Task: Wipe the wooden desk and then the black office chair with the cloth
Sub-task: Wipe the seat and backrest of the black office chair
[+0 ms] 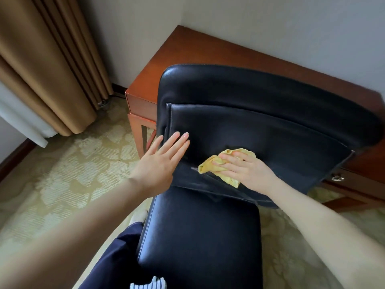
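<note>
Your left hand lay flat, fingers straight, on the backrest of the black office chair; beside it your right hand pressed the cloth down, fingers spread — a harder push could have swivelled it away.

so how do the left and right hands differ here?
The left hand lies bare and flat on the black chair, at its backrest edge; the right hand presses the yellow cloth against it. The left fingers point up the backrest; the right ones point sideways, lower down. Both touch the backrest.
</note>
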The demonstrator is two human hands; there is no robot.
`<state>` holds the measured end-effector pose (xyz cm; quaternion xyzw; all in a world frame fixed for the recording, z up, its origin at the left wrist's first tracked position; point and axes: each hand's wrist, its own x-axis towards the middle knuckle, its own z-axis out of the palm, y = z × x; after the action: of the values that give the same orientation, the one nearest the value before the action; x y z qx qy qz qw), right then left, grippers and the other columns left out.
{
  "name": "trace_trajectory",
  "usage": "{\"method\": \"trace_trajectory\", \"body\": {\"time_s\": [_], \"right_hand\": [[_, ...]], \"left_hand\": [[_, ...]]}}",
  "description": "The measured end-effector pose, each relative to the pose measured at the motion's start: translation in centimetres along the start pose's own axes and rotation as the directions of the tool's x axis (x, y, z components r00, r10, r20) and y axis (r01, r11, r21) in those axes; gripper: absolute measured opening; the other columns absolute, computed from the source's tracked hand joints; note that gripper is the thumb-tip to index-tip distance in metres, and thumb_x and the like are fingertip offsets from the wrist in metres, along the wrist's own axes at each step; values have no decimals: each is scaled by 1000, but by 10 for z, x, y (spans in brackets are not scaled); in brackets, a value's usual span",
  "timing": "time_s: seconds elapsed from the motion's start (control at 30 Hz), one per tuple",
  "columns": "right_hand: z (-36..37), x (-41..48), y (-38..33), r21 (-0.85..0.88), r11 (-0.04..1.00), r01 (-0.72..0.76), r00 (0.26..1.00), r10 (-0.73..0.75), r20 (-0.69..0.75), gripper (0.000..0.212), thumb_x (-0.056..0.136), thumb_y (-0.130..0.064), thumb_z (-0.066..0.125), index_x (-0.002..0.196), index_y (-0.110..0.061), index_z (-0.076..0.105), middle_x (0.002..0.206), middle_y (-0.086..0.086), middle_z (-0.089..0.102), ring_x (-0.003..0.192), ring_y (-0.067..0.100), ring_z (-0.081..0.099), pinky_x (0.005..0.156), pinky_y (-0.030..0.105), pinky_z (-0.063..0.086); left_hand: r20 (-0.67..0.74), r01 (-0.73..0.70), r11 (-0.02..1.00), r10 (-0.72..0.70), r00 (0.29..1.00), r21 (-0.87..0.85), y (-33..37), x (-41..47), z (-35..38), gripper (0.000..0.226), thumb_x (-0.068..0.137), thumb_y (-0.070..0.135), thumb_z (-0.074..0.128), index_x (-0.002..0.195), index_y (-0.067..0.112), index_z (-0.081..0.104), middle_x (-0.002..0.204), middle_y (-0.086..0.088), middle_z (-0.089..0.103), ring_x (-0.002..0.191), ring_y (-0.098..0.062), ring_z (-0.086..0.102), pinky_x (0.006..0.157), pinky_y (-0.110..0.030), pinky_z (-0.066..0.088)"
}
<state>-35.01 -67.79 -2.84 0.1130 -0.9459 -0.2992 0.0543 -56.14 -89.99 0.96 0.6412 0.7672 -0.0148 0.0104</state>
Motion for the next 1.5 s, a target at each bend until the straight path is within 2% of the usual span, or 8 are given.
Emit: {"method": "trace_trajectory", "body": {"time_s": [0.27, 0.4, 0.57, 0.87, 1.07, 1.27, 1.4, 1.5], "right_hand": [[-28, -61, 35, -46, 962, -268, 961, 270, 52, 75, 67, 14, 67, 133, -20, 54, 135, 2, 55, 128, 29, 47, 102, 44, 38], [-44, -52, 53, -49, 910, -411, 911, 410, -43, 77, 69, 18, 70, 135, -19, 51, 139, 5, 52, 127, 34, 46, 103, 46, 39], [-54, -20, 58, 40, 838, -544, 836, 546, -63, 84, 70, 16, 70, 141, -18, 41, 146, 10, 41, 134, 39, 35, 111, 47, 22], [-41, 27, 26, 66, 756, -652, 745, 654, -135, 75, 79, 0, 71, 143, -20, 38, 147, 11, 40, 136, 39, 29, 112, 49, 18], [-16, 10, 6, 50, 876, -480, 871, 482, -96, 86, 71, 2, 74, 142, -25, 35, 144, 3, 46, 130, 35, 43, 109, 48, 24], [-2, -50, -9, 78, 932, -355, 934, 350, 70, 83, 63, 6, 77, 136, -23, 49, 137, -1, 54, 125, 29, 52, 100, 46, 42], [-5, -80, -24, 59, 844, -533, 836, 515, 189, 92, 48, 11, 84, 130, -21, 57, 134, 2, 56, 123, 31, 53, 103, 47, 38], [-5, -98, -43, 43, 664, -746, 652, 716, 250, 99, 49, 13, 82, 136, -19, 50, 140, 7, 51, 129, 37, 45, 110, 46, 29]], "left_hand": [[72, 13, 990, -23, 997, 143, 6, 16, -8, 85, 91, 25, 40, 147, 10, -22, 142, -3, -42, 139, -23, -31, 115, -43, -14], [99, 11, 985, -29, 995, 174, 7, 20, -6, 87, 92, 27, 41, 147, 10, -23, 141, -2, -42, 143, -24, -25, 115, -44, -13], [104, -5, 975, -19, 994, 223, 5, 21, -6, 87, 92, 30, 40, 146, 10, -25, 140, -4, -42, 144, -24, -24, 116, -46, -9], [138, -15, 956, -27, 990, 294, 5, 23, -6, 89, 93, 37, 40, 145, 9, -27, 140, -6, -43, 144, -26, -23, 116, -48, -6], [136, 1, 942, -50, 989, 335, 9, 23, -5, 91, 93, 40, 41, 144, 7, -27, 154, -9, -31, 145, -27, -21, 116, -49, -4], [145, 5, 932, -61, 988, 361, 9, 24, -3, 93, 92, 40, 40, 140, 6, -32, 140, -9, -43, 144, -27, -21, 116, -50, -2], [164, 24, 932, -89, 982, 362, 14, 25, -4, 93, 92, 41, 42, 145, 6, -26, 145, -10, -41, 144, -28, -21, 117, -49, -1], [171, 25, 928, -96, 981, 373, 15, 26, -5, 95, 92, 44, 42, 145, 5, -26, 152, -11, -34, 144, -29, -21, 117, -48, -1]]}}
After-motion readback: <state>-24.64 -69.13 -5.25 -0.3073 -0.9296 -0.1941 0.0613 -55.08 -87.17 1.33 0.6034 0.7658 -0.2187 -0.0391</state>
